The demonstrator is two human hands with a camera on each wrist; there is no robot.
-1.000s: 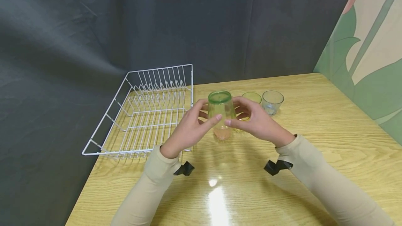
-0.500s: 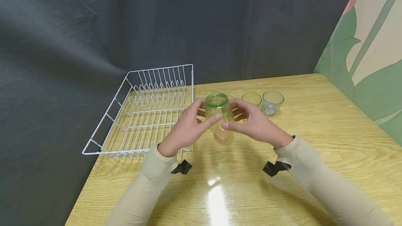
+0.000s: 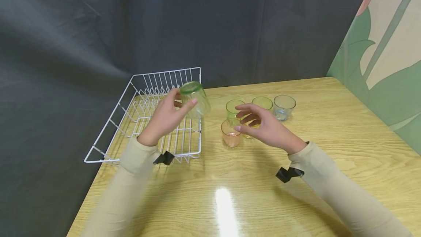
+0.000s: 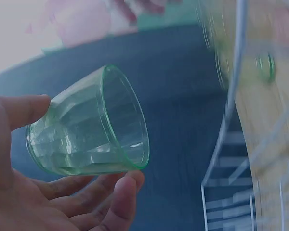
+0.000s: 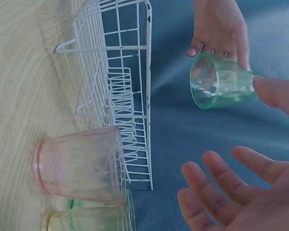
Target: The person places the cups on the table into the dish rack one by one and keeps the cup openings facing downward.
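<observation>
My left hand holds a clear green glass upside down above the right side of the white wire dish rack. In the left wrist view, the thumb lies on one side of the glass and the fingers on the other. My right hand hovers with loosely bent, spread fingers and holds nothing. Close by it stand a pink-orange glass, another green glass and a yellow-green glass. Part of a yellow glass beneath this hand is mostly hidden.
Right of the other glasses stands a bluish glass. The wooden table ends at a dark curtain behind. A wall with painted flowers rises on the right.
The left hand has carried the green glass leftward and up, from between both hands to over the rack. The right hand has let go of it and stays about where it was.
</observation>
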